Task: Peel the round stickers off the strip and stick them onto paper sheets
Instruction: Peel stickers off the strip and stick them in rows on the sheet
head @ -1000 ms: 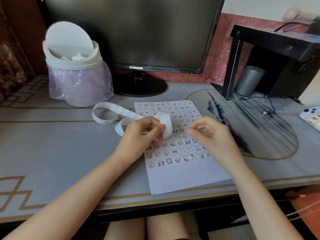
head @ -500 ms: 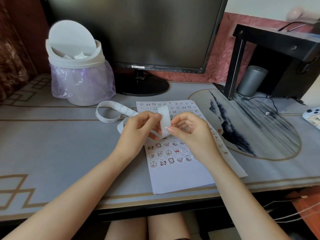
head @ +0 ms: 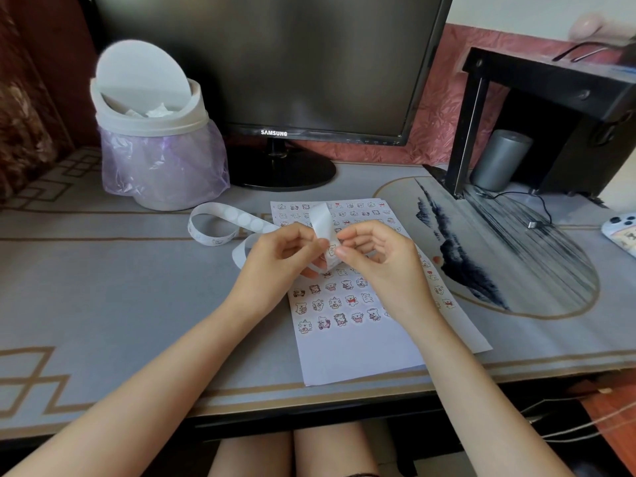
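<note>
A long white sticker strip [head: 237,216] curls in loops on the desk, left of the paper. My left hand [head: 275,259] pinches a bent part of the strip and holds it up over the white paper sheet [head: 358,346]. Rows of small cartoon stickers cover the sheet's upper part. My right hand [head: 378,259] meets the strip from the right, its thumb and forefinger pinching at a round sticker [head: 332,250] on the strip's face. A second sheet's edge shows under the right forearm.
A white swing-lid bin [head: 151,132] with a purple bag stands back left. A black monitor [head: 268,63] is behind the paper, a black stand [head: 550,98] and grey cylinder [head: 499,160] at back right, a phone [head: 621,232] at the right edge.
My right hand came in from the right side of the paper to the strip held by my left hand and now pinches at a sticker. The left hand barely moved.
</note>
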